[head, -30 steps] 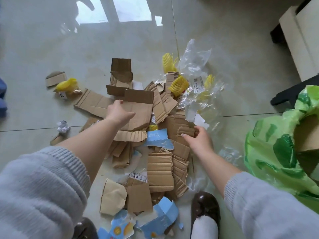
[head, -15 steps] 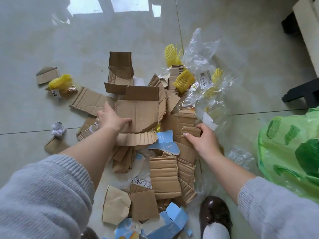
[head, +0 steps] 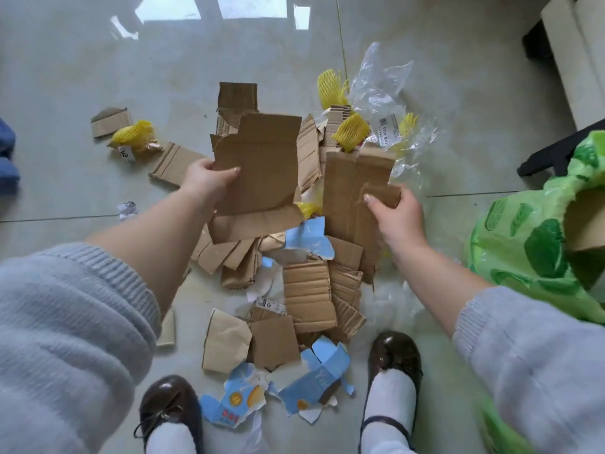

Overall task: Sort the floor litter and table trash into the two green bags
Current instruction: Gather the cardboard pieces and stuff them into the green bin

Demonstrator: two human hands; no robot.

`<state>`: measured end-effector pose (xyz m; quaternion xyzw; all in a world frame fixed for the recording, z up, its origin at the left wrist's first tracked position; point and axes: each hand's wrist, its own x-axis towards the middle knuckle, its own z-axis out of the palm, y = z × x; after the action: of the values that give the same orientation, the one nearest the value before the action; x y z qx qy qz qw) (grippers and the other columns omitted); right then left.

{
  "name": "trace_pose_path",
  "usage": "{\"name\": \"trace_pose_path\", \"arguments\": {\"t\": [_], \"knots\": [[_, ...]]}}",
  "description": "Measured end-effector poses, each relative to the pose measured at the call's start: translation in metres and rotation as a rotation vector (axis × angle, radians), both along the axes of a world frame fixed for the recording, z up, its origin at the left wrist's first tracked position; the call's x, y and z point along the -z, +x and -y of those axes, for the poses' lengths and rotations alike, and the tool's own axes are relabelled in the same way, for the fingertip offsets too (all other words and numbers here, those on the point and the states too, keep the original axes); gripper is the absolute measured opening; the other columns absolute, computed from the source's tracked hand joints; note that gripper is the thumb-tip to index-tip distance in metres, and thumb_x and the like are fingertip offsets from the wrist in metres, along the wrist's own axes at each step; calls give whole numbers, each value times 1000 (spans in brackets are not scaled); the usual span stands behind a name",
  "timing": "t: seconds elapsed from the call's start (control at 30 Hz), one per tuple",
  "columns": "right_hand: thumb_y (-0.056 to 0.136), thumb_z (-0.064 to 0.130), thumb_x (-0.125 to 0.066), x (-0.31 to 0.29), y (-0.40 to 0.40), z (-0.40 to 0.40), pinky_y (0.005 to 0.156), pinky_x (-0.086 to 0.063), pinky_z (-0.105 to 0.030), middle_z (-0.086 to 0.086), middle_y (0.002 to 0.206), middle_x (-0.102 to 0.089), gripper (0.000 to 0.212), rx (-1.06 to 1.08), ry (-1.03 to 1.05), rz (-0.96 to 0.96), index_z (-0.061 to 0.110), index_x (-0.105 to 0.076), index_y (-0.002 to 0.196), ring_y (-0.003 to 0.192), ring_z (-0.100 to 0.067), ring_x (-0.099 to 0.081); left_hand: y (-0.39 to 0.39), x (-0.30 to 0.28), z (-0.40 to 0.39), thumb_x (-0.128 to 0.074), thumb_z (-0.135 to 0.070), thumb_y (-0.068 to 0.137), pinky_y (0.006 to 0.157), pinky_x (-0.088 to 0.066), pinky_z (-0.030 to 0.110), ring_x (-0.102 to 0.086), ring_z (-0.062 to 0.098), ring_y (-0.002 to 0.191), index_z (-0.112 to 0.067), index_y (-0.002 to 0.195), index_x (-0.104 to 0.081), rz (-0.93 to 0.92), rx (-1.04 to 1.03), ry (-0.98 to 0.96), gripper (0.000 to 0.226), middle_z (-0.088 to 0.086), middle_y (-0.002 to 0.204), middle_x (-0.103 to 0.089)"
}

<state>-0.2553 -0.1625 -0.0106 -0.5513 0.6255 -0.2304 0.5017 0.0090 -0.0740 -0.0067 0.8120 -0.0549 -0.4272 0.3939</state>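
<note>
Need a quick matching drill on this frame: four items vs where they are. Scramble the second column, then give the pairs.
Things:
1. large cardboard sheet
2. green bag
3. crumpled paper ball
4. torn blue carton

Places:
A. between the two shoes
B. held in the left hand
C. alone on the floor, left of the pile
D. at the right edge, mouth open

Pairs: 1-B, 2-D, 3-C, 4-A

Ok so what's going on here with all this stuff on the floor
A person is sorting a litter pile on the floor. The left hand grips a large cardboard sheet; the right hand grips a stack of cardboard strips. A green bag sits open to the right, already holding cardboard. Yellow foam nets, clear plastic and blue carton scraps remain.
</note>
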Motion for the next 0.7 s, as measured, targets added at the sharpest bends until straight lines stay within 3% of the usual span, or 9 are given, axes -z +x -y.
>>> {"name": "trace_pose_path", "arguments": {"t": [0.1,0.2,0.3,0.4,0.5,0.6,0.7], "knots": [[80,18,-71,-25,-5,3,76,-51,-28,6,83,-61,18,46,-86,58,26,-55,81,82,-15,-60,-9,-33,-9,-67,-24,85,90,-53,45,-64,25,100,-11,122,-52,47,-39,-79,43,8,114,-63],[80,21,-72,-52,-14,1,72,-45,-21,3,85,-62,19,72,-183,82,20,-60,94,78,-11,-57,-22,-65,-23,-68,-29,84,87,-54,41,-64,24,99,-11,130,-47,47,-47,-154,54,8,114,-62],[80,23,-72,-68,-29,-4,73,-45,-20,2,86,-64,16,111,-202,105,21,-62,92,80,-12,-59,-45,-85,-40,-70,-29,83,79,-55,39,-64,24,94,-10,128,-48,-37,-24,-197,54,8,111,-63],[80,24,-72,-61,-54,-18,78,-50,-24,1,92,-68,17,88,-52,118,18,-67,94,86,-14,-63,-77,-78,-62,-70,-28,82,73,-59,41,-66,24,90,-8,120,-53,-167,7,-139,46,12,113,-65],[79,25,-73,-31,-78,-42,74,-53,-21,-4,99,-70,22,84,176,82,15,-66,97,83,-17,-64,-116,-57,-81,-67,-24,85,86,-53,48,-65,30,94,-3,119,-54,-278,45,-24,42,15,107,-66],[75,33,-74,6,-97,-64,89,-53,-39,-4,97,-71,23,125,373,-8,16,-67,89,90,-25,-66,-148,-27,-93,-65,-22,87,92,-50,50,-63,32,99,-8,107,-48,-342,32,67,29,10,96,-63],[77,32,-72,26,-101,-76,90,-52,-48,-7,100,-70,31,131,508,14,17,-65,103,93,-28,-66,-164,4,-96,-64,-21,88,90,-50,39,-63,24,92,-3,125,-49,-306,23,104,44,5,105,-61]]}}
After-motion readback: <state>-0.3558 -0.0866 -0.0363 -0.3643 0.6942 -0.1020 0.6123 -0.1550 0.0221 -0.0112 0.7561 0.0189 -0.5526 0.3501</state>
